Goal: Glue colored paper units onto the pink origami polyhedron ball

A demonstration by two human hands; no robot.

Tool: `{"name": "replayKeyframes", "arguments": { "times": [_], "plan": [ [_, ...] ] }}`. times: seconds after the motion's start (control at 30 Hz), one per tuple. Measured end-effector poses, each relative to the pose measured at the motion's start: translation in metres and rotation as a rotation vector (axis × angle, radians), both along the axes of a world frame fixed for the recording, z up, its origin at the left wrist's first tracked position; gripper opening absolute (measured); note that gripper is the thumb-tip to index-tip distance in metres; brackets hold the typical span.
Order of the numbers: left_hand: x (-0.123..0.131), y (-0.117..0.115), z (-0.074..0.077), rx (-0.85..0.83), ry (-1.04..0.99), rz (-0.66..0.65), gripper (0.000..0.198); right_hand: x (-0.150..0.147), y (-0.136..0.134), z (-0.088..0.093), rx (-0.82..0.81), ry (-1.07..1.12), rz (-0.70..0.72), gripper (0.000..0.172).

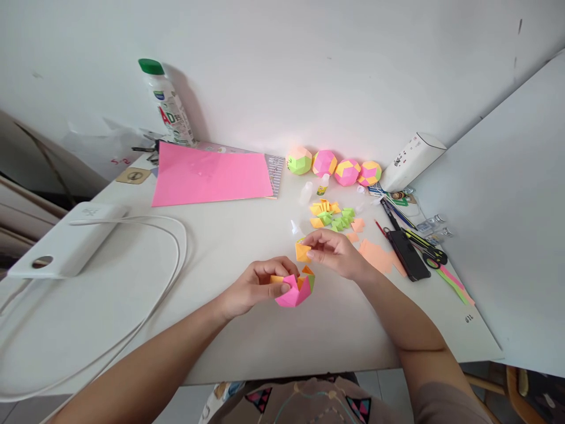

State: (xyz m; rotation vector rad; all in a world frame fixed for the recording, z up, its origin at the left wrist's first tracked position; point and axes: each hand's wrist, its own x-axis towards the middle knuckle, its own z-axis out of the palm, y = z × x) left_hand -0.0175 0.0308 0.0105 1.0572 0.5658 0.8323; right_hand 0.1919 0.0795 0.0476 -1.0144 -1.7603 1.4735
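My left hand [260, 285] grips a partly built folded-paper ball [295, 295], pink with orange and green faces and an open top. Just above it, my right hand [331, 250] pinches an orange folded paper piece [302, 252] between thumb and fingers; the piece and the ball appear apart. Beyond the right hand lie loose orange folded pieces [324, 206], green folded pieces [343, 219] and peach folded pieces [358, 225]. A small white nozzle cap [294, 227] is on the table near the orange piece.
Several finished paper balls [324, 164] line the wall. Pink paper [212, 175] and a bottle [170, 106] stand back left; a white power strip [70, 238] with a looping cable is left. Right are peach sheets [375, 255], a black phone [408, 254], scissors [430, 250] and a white box [412, 162].
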Motion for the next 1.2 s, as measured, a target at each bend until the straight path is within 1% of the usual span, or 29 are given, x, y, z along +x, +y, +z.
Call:
{"name": "replayKeyframes", "arguments": {
  "times": [0.13,0.27,0.37,0.43,0.5,0.53,0.6,0.67,0.73,0.77,0.8,0.87,0.93,1.03,1.1,1.13,1.2],
  "plan": [
    [0.000,0.000,-0.002,0.126,-0.014,0.081,0.010,0.001,-0.005,0.003,0.057,-0.118,0.015,0.016],
    [0.000,0.000,-0.004,0.159,-0.004,0.074,0.006,-0.001,-0.008,0.003,0.136,-0.180,0.047,0.014],
    [-0.001,-0.001,-0.004,0.163,0.009,0.068,0.006,-0.002,-0.006,0.002,0.174,-0.170,0.067,0.011],
    [-0.001,-0.001,-0.005,0.162,0.025,0.083,0.006,-0.002,-0.002,-0.002,0.153,-0.153,0.046,0.013],
    [-0.001,-0.001,-0.006,0.172,0.035,0.110,0.006,0.000,0.004,-0.009,0.199,-0.192,-0.038,0.016],
    [-0.001,-0.001,-0.007,0.184,0.037,0.125,0.006,0.001,0.008,-0.013,0.268,-0.248,-0.100,0.017],
    [-0.001,0.000,-0.008,0.212,0.034,0.151,0.007,0.003,0.015,-0.022,0.450,-0.440,-0.206,0.017],
    [0.000,0.001,-0.007,0.229,0.019,0.182,0.008,0.005,0.017,-0.030,0.571,-0.662,-0.209,0.026],
    [0.001,0.001,-0.007,0.227,-0.002,0.227,0.009,0.004,0.016,-0.037,0.592,-0.836,-0.143,0.041],
    [0.001,0.001,-0.007,0.221,-0.009,0.255,0.009,0.003,0.015,-0.040,0.583,-0.894,-0.108,0.046],
    [0.002,0.002,-0.007,0.215,-0.011,0.287,0.008,0.001,0.013,-0.042,0.572,-0.935,-0.080,0.047],
    [0.003,0.002,-0.009,0.205,-0.003,0.349,0.006,-0.002,0.011,-0.048,0.565,-0.961,-0.069,0.041],
    [0.003,0.003,-0.010,0.195,0.018,0.396,0.004,-0.004,0.012,-0.051,0.566,-0.908,-0.111,0.031],
    [0.003,0.004,-0.011,0.180,0.040,0.442,0.004,0.000,0.021,-0.047,0.513,-0.665,-0.287,0.025],
    [0.003,0.004,-0.011,0.175,0.038,0.450,0.005,0.007,0.028,-0.038,0.410,-0.444,-0.413,0.026],
    [0.003,0.003,-0.011,0.175,0.034,0.447,0.005,0.012,0.030,-0.031,0.340,-0.327,-0.447,0.027],
    [0.004,0.003,-0.011,0.175,0.031,0.429,0.005,0.021,0.032,-0.017,0.236,-0.101,-0.444,0.028]
  ]
}}
